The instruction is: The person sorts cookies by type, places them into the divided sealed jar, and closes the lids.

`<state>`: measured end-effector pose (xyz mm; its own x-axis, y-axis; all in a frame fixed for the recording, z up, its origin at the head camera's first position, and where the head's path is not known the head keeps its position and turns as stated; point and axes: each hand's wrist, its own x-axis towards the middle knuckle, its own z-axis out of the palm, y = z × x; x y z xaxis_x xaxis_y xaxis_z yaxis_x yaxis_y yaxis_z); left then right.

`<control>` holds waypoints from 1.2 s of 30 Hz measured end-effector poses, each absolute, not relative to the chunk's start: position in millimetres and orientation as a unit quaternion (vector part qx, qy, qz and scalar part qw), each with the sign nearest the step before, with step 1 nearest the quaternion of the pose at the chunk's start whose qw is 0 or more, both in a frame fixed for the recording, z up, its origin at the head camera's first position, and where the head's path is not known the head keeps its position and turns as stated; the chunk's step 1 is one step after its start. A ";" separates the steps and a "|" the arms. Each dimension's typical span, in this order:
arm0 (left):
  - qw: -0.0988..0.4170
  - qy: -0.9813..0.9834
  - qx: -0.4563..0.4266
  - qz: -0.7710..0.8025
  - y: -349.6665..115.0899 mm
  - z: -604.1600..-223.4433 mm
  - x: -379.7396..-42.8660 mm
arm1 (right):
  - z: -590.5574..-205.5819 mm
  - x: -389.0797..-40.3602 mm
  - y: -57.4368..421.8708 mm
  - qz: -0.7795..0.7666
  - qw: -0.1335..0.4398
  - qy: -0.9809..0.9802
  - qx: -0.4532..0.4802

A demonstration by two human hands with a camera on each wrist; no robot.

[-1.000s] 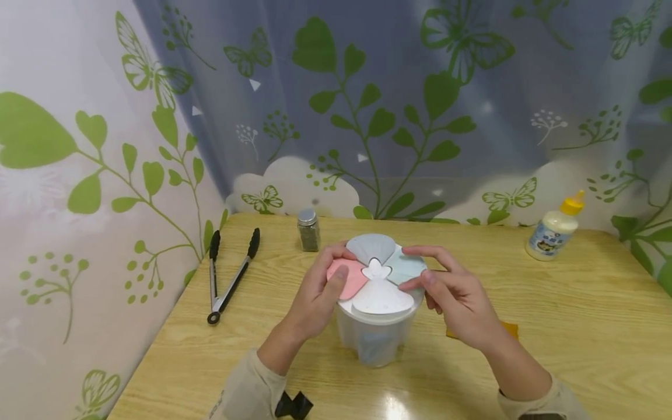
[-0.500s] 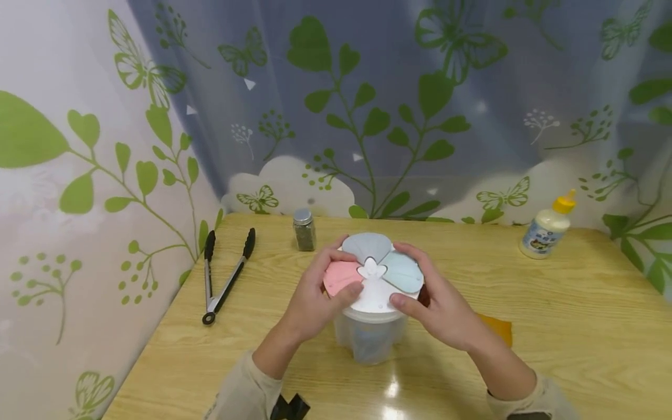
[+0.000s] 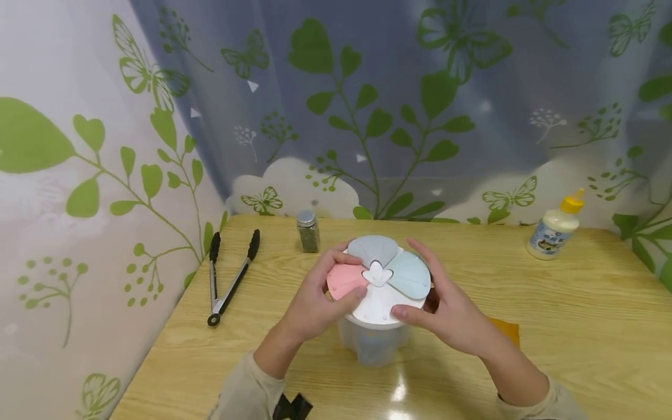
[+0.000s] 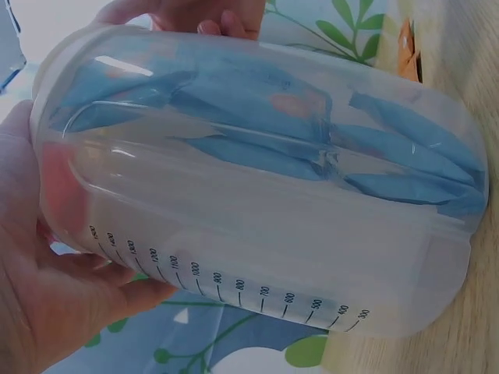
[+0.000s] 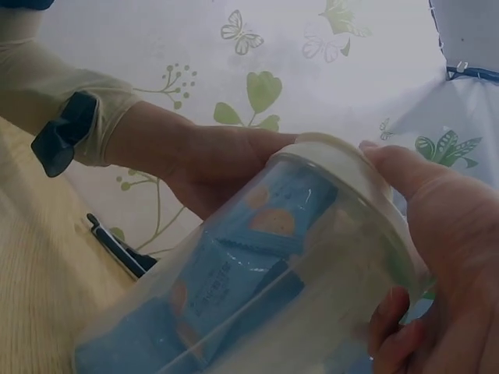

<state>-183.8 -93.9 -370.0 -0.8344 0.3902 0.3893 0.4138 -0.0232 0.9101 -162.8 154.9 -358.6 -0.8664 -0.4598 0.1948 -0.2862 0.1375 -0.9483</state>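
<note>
A clear plastic storage container [image 3: 374, 344] stands upright on the table. Its round lid [image 3: 374, 322] carries pink, grey, pale teal and white petal flaps around a small white centre knob. My left hand [image 3: 317, 294] grips the lid's left side, thumb on top near the pink flap [image 3: 343, 279]. On the right side my right hand [image 3: 454, 309] holds the lid, thumb at the front by the white flap [image 3: 374, 300], fingers partly hidden behind the rim. Blue snack packets [image 5: 226, 288] fill one compartment. Measuring marks [image 4: 261, 296] run along another section of the wall.
Black-tipped tongs [image 3: 231, 280] lie spread at the left. A small jar [image 3: 308, 232] with dark contents stands behind the container. At the back right is a yellow-capped bottle [image 3: 553, 228]. An orange piece [image 3: 506, 331] lies partly hidden behind the right forearm.
My right hand has gone from fingertips at the teal and white flaps to holding the lid's right side. My left thumb has slid from the pink flap toward the front. The container stays put.
</note>
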 end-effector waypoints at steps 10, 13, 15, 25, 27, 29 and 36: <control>0.121 -0.693 -0.230 -0.673 -92.2 -371.5 -191.2 | -344.5 -163.4 173.9 -0.508 -0.005 0.823 -0.254; 0.199 -0.699 -0.208 -0.655 -96.3 -374.0 -193.4 | -344.0 -164.6 177.0 -0.547 -0.051 0.784 -0.288; 0.206 -0.710 -0.226 -0.635 -99.6 -374.5 -192.7 | -346.0 -165.6 176.5 -0.568 -0.054 0.762 -0.304; 0.066 -0.739 -0.340 -0.578 -93.8 -371.3 -184.1 | -349.0 -167.0 176.9 -0.528 0.022 0.790 -0.310; 0.063 -0.744 -0.338 -0.573 -92.5 -369.7 -181.8 | -349.0 -166.9 177.0 -0.527 0.031 0.792 -0.305; 0.065 -0.754 -0.332 -0.563 -91.4 -368.9 -180.3 | -349.1 -166.5 176.6 -0.533 0.036 0.792 -0.295; 0.085 -0.758 -0.340 -0.550 -89.5 -373.6 -182.2 | -353.1 -166.6 174.8 -0.553 0.031 0.792 -0.258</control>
<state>-182.2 -89.5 -373.6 -0.7550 0.4214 0.5023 0.6082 0.1639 0.7767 -166.6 174.8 -353.1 -0.8649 -0.4432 0.2356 -0.3740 0.2562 -0.8913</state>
